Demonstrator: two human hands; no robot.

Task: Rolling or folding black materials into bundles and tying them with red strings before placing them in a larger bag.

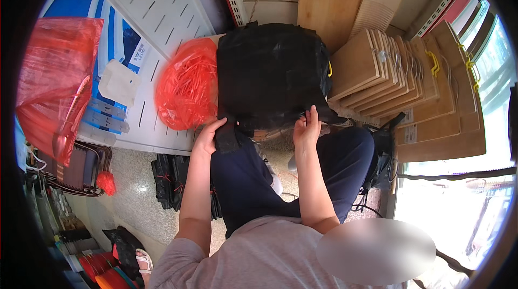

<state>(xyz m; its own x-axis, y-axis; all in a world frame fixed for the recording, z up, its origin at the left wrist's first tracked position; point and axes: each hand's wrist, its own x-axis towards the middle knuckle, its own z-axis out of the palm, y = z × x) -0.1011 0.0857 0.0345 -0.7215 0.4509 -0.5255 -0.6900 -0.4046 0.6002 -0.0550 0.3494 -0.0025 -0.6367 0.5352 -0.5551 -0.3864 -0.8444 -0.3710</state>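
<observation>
A stack of black plastic bags (271, 74) lies spread out before me, above my knees. My left hand (208, 137) grips the near left corner of the black plastic, thumb on top, and a folded flap hangs from it over my thigh. At the near edge, towards the right, my right hand (307, 129) pinches the same black plastic between curled fingers, with one finger raised. Against the left side of the stack rests a bunched red plastic bag (188, 87) full of thin red strips. What supports the black plastic is mostly hidden.
Wooden boards (388, 74), some with yellow handles, stand in a row at right. A slotted white metal shelf (145, 18) is at left, with a red plastic bag (56, 82) beside it. Folded black bundles (174, 180) lie on the floor. A sandalled foot (143, 262) shows lower left.
</observation>
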